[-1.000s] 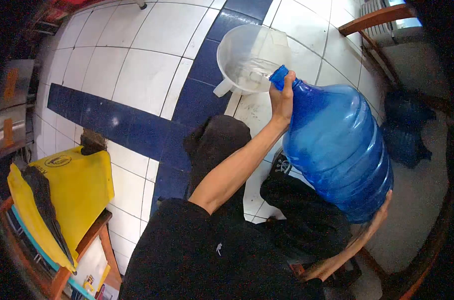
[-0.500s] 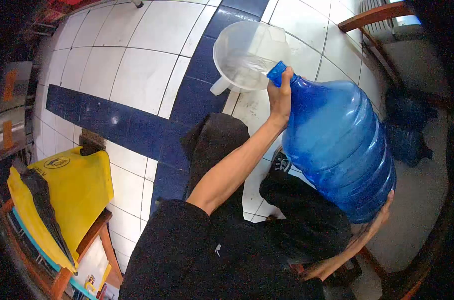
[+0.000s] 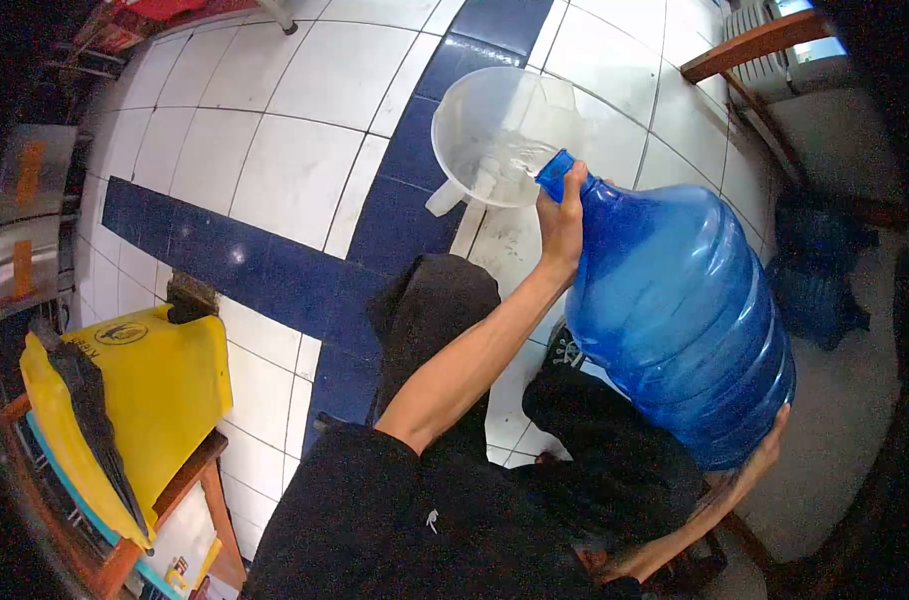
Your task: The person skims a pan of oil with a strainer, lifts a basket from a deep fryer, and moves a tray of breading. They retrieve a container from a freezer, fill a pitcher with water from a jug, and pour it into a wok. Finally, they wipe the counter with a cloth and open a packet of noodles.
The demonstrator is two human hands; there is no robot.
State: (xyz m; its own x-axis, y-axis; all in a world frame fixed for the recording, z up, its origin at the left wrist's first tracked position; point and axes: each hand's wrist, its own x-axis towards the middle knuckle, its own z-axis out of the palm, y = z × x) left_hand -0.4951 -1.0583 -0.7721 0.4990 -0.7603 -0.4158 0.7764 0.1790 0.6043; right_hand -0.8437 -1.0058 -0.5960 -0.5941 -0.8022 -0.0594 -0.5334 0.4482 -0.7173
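Note:
A big blue water jug (image 3: 675,290) lies tilted across my front, its neck pointing to the upper left. My left hand (image 3: 563,220) is wrapped round that neck, just behind the blue mouth. Under the jug's base end, my right hand (image 3: 765,450) supports the lower side, its fingers partly hidden. A thin stream of water runs from the mouth into a clear plastic pitcher (image 3: 465,110), whose handle points down to the left. The mouth overlaps the pitcher's rim in this view.
White and dark blue tiles cover the floor (image 3: 295,160). At lower left, a yellow bag (image 3: 175,370) hangs over a wooden chair (image 3: 220,510). Another blue water jug (image 3: 820,270) stands in shadow at right, below a wooden frame (image 3: 755,45).
The water stream from the jug's mouth has become thinner and shorter. The whole scene sits slightly lower in view; both hands keep their hold on the jug.

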